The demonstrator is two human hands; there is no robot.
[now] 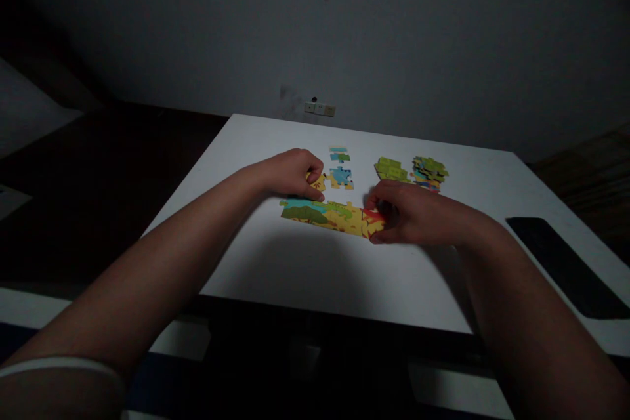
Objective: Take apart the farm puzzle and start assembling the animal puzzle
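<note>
A joined strip of jigsaw puzzle pieces (pixel 329 215), with a green tree, blue and yellow on it, lies flat on the white table. At its right end my right hand (pixel 406 211) is closed, thumb and fingers on a red and yellow puzzle piece (pixel 373 223). My left hand (pixel 295 174) curls just above the strip's back edge. Between its thumb and index finger shows a yellow puzzle piece (pixel 317 183), partly hidden by the fingers. Beside that piece lies a blue puzzle piece (pixel 341 177), and smaller-looking blue-green pieces (pixel 339 157) are behind it.
Green puzzle pieces (pixel 392 169) lie beyond my right hand, beside a heap of mixed pieces (pixel 430 172). A long black object (pixel 566 262) rests on the table's right side. The white table (pixel 275 269) reaches back towards a grey wall with sockets (pixel 319 108).
</note>
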